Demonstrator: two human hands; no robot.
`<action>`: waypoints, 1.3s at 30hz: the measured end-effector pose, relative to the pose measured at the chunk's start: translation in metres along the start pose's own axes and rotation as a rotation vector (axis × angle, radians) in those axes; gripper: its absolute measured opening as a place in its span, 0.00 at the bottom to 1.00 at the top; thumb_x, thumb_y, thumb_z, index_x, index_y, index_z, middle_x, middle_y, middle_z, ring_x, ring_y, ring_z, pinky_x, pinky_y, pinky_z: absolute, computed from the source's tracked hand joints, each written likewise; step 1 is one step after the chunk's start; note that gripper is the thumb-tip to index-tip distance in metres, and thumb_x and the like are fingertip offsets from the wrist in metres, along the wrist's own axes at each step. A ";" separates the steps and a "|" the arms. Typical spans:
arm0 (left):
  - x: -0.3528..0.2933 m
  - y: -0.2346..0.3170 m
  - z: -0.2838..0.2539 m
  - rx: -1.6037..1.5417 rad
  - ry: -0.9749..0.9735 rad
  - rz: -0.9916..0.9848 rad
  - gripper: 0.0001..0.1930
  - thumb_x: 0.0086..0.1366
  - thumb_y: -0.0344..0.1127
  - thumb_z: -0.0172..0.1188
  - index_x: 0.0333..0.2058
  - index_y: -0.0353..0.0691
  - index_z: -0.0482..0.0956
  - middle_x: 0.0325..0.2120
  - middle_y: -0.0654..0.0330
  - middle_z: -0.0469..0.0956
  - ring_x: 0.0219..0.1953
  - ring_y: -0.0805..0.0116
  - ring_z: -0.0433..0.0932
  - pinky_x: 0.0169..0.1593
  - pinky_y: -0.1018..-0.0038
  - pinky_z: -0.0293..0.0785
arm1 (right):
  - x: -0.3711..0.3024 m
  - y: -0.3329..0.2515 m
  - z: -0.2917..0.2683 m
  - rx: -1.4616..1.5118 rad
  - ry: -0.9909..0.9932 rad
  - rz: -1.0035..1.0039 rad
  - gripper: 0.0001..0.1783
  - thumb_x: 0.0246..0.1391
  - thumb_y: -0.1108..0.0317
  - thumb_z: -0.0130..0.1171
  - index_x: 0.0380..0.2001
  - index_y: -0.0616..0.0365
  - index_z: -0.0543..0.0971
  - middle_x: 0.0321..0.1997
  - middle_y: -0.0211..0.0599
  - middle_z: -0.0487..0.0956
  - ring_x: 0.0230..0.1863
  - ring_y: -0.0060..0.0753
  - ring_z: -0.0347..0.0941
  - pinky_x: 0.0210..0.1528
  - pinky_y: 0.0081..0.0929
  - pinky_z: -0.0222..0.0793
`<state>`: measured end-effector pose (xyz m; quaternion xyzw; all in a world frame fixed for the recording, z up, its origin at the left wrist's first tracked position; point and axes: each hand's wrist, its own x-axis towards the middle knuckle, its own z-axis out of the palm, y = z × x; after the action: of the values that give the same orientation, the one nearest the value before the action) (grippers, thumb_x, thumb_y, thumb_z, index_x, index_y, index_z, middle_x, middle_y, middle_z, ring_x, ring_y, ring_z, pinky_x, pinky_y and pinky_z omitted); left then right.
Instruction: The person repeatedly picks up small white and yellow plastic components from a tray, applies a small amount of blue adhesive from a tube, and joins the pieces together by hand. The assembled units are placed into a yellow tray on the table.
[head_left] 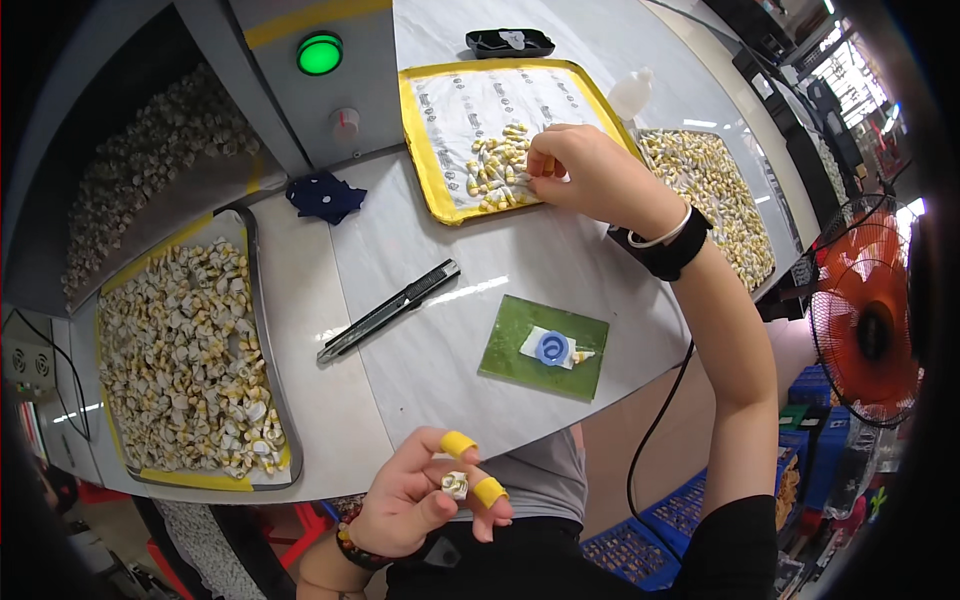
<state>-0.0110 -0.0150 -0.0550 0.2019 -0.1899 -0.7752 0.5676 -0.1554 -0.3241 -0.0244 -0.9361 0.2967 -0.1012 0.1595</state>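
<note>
My left hand (405, 500) is palm up at the table's near edge, with yellow bands on two fingers. Between its thumb and fingers sits a small white-and-yellow folded piece (455, 486). Over the yellow-edged tray (428, 170), my right hand (595, 170) pinches at the right side of a pile of small yellow-and-white pieces (490, 175). What its fingertips hold is hidden. A green mat (505, 345) lies between the hands, bearing a blue ring (552, 348) on a white patch and a small yellow-and-white piece (582, 356).
A box cutter (390, 310) and dark blue cloth (325, 197) lie left of the mat. A tray of crumpled white-and-yellow pieces (185, 360) stands below a grey machine (330, 90) with a green light. Farther right are another filled tray (710, 190), a white bottle (631, 93) and a fan (868, 320).
</note>
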 end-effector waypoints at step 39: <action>0.007 -0.003 -0.009 -0.089 -0.035 0.055 0.18 0.53 0.28 0.67 0.42 0.27 0.74 0.35 0.49 0.78 0.40 0.64 0.78 0.49 0.66 0.72 | -0.118 -0.075 -0.009 0.035 -0.083 -0.245 0.08 0.40 0.74 0.58 0.28 0.61 0.74 0.26 0.36 0.72 0.31 0.36 0.71 0.30 0.30 0.70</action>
<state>-0.0105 -0.0211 -0.0645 0.1575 -0.1708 -0.7704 0.5937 -0.2132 -0.1991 0.0000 -0.9658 0.1714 -0.0861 0.1744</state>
